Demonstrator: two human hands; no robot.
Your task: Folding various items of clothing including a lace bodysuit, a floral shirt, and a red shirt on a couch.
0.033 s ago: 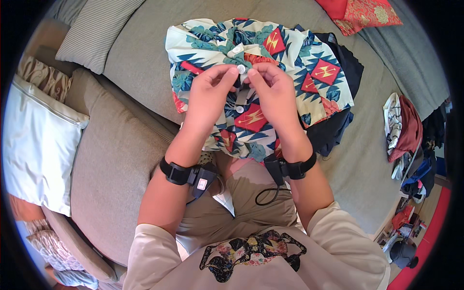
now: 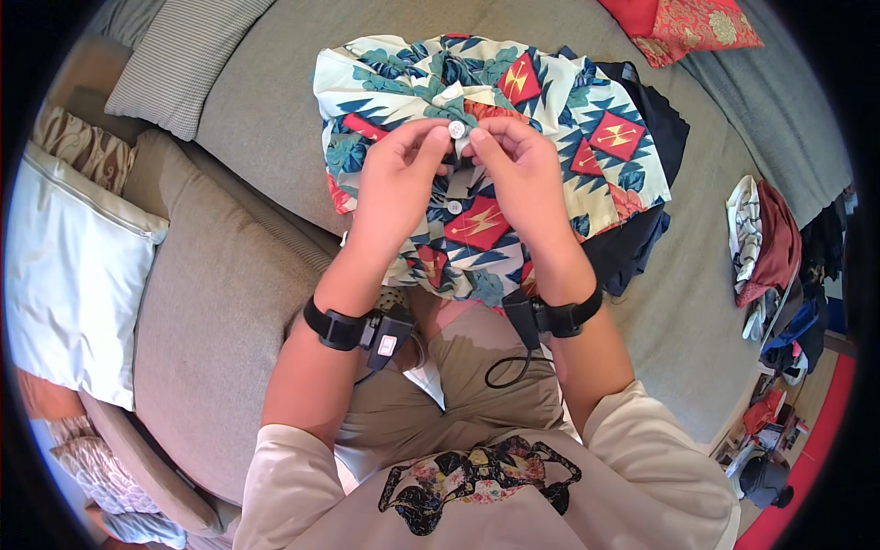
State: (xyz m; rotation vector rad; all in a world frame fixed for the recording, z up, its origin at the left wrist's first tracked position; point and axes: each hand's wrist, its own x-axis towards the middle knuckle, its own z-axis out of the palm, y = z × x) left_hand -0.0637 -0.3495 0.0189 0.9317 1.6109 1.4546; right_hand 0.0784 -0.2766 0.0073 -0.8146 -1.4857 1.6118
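Observation:
A short-sleeved shirt (image 2: pixel 587 156) in cream, teal and red diamond print lies spread on a grey sofa seat (image 2: pixel 266 119), its hem reaching my lap. It rests on a dark navy garment (image 2: pixel 655 243). My left hand (image 2: pixel 394 183) pinches the shirt's front edge at a white button (image 2: pixel 456 129) just below the collar. My right hand (image 2: pixel 522 179) pinches the opposite front edge, fingertips meeting the left ones at that button. A second white button (image 2: pixel 454 207) shows lower down between my hands. Both wrists carry black straps with small devices.
A striped grey pillow (image 2: pixel 183 64) lies at the far left, a white cushion (image 2: pixel 73 266) at my left. A red patterned cloth (image 2: pixel 697 23) sits at the far right. A heap of clothes (image 2: pixel 765 243) hangs off the right edge, with clutter on the floor below.

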